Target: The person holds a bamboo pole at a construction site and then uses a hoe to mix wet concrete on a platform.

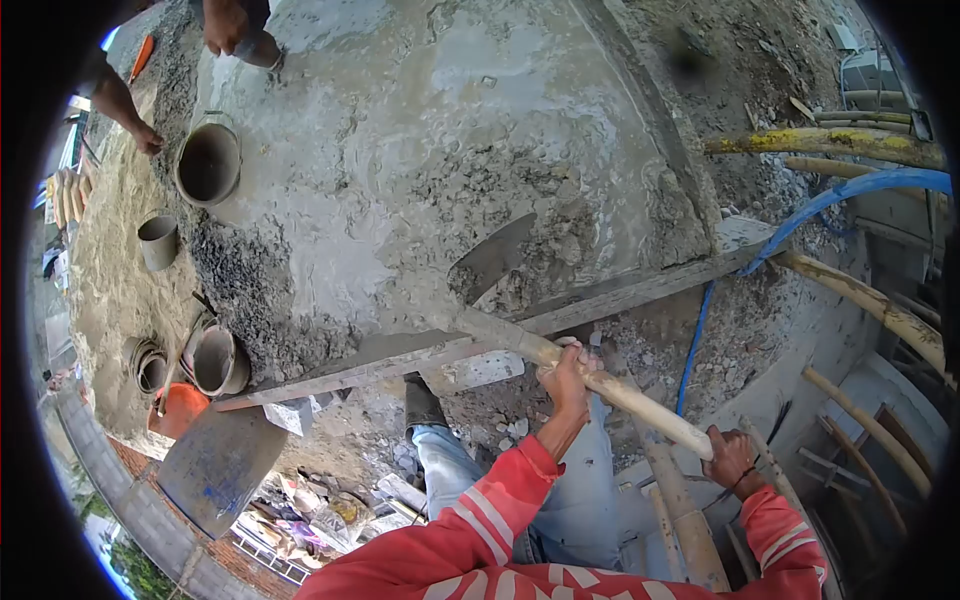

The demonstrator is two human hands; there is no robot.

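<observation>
A long wooden handle [640, 402] runs from the lower right up to a shovel blade [490, 258] on the wet grey mortar. Around its middle, my left hand [567, 385] is closed. My right hand [730, 460] grips the handle near its lower right end. The blade rests beside a lumpy heap of mix [560, 220], close to the board [640, 290] along the slab's edge. Both of my sleeves are red with pale stripes.
Buckets [209, 163] [158, 243] [220, 362] stand at the left, near an orange container [180, 408]. Another person's hands [227, 28] [148, 139] show at the upper left. Blue hose [850, 190] and wooden poles [870, 310] lie at the right.
</observation>
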